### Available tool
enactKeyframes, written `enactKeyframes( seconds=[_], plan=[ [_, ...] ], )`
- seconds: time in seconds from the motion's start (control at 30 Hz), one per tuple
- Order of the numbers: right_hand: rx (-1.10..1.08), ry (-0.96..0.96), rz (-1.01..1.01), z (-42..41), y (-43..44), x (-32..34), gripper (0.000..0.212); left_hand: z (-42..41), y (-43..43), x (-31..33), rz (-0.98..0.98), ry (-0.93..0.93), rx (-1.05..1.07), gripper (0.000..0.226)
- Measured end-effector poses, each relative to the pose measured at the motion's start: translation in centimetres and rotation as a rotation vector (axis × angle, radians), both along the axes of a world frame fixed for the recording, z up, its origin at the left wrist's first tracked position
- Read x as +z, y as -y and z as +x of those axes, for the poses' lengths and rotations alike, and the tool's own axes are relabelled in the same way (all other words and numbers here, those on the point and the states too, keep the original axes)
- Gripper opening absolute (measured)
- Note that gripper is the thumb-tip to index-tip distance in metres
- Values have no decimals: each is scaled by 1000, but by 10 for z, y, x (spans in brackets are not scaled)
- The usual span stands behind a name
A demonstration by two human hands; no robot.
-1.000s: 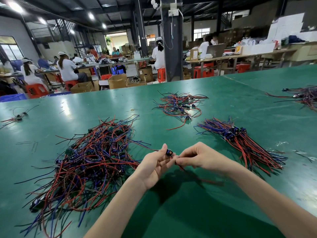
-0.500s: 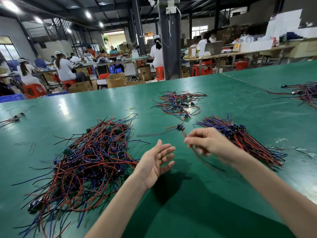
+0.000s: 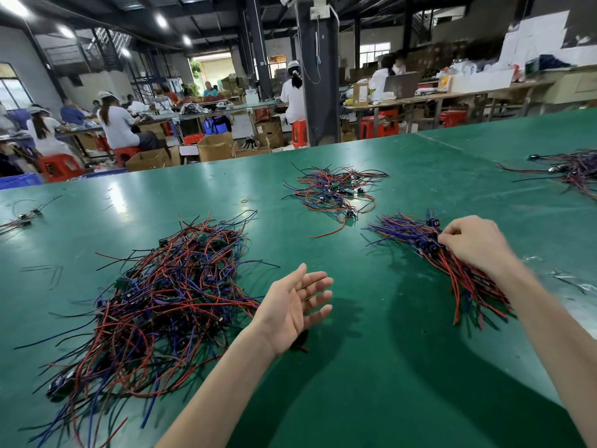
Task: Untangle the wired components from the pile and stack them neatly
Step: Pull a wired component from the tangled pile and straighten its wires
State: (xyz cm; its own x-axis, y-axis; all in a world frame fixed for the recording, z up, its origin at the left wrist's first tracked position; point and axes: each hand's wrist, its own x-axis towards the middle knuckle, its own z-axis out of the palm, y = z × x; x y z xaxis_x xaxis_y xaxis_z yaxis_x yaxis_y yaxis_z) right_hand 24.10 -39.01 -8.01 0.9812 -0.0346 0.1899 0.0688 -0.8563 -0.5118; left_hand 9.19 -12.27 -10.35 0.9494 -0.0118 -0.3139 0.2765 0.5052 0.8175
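Note:
A big tangled pile (image 3: 155, 295) of red, blue and black wired components covers the green table (image 3: 371, 367) at the left. An aligned stack (image 3: 445, 263) of the same components lies at the right, wires fanned toward me. My right hand (image 3: 470, 242) sits on the stack's black connector end, fingers curled and pinching a wired component there. My left hand (image 3: 295, 307) hovers palm up beside the tangled pile, fingers spread and holding nothing.
A smaller loose tangle (image 3: 336, 190) lies farther back at the centre. More wires sit at the far right edge (image 3: 571, 169) and far left edge (image 3: 22, 218). Beyond the table, people sit at benches among red stools and cardboard boxes.
Both hands held one component at the centre; my left hand let go and opened. My right hand carried the component to the right, onto the aligned stack.

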Motion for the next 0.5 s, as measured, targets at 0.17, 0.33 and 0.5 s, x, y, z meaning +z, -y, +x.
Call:
enactKeyframes(
  seconds=[0.17,0.33,0.5],
  plan=[
    [-78,33,-68,-6,-8,-3,15,-1,0,1,0,6,3,33],
    [-107,211,-133,-18,-18,0,13,-2,0,0,7,22,3,30],
    [7,445,37,-28,-31,0,8,-4,6,-2,95,88,20,23]
  ],
)
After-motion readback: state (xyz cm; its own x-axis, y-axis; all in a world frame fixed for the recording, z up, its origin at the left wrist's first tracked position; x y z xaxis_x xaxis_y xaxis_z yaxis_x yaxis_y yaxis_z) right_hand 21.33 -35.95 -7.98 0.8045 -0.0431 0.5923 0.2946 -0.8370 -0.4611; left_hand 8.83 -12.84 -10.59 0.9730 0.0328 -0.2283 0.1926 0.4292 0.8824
